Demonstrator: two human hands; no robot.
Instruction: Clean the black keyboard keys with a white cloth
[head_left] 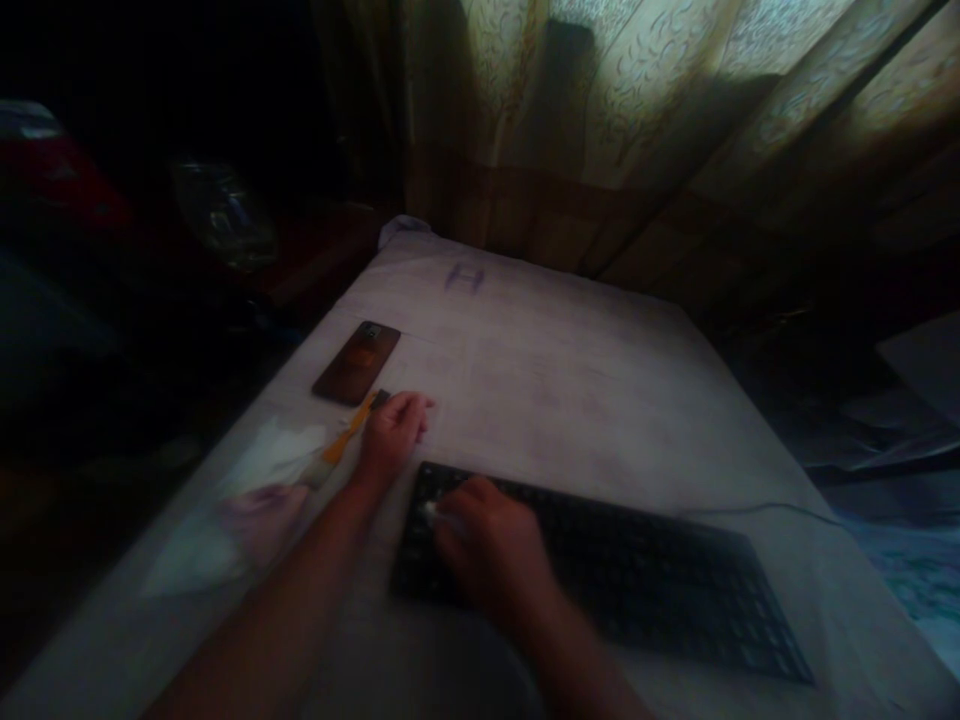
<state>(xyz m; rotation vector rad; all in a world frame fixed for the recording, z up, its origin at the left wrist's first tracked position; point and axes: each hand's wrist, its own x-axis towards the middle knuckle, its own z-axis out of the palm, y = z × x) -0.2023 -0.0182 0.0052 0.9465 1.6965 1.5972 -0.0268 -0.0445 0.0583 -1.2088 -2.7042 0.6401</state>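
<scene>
A black keyboard (637, 560) lies at an angle across the near part of the cloth-covered table (570, 370). Over its left end, my right hand (491, 540) is closed around a small white wad (431, 511), perhaps tissue or cotton, whose tip touches or nearly touches the keys. My left hand (394, 430) rests on the cloth just beyond the keyboard's left corner, fingers curled in, and no object shows in it. Close beside it lies a brush with an orange handle (349, 432); its dark end reaches the knuckles.
A brown phone (357, 362) lies face down near the left edge. Below it are a crumpled white plastic bag (202, 545) and a pinkish bundle (266, 515). The keyboard's cable (772, 507) runs off right. A patterned curtain (525, 110) hangs behind the table.
</scene>
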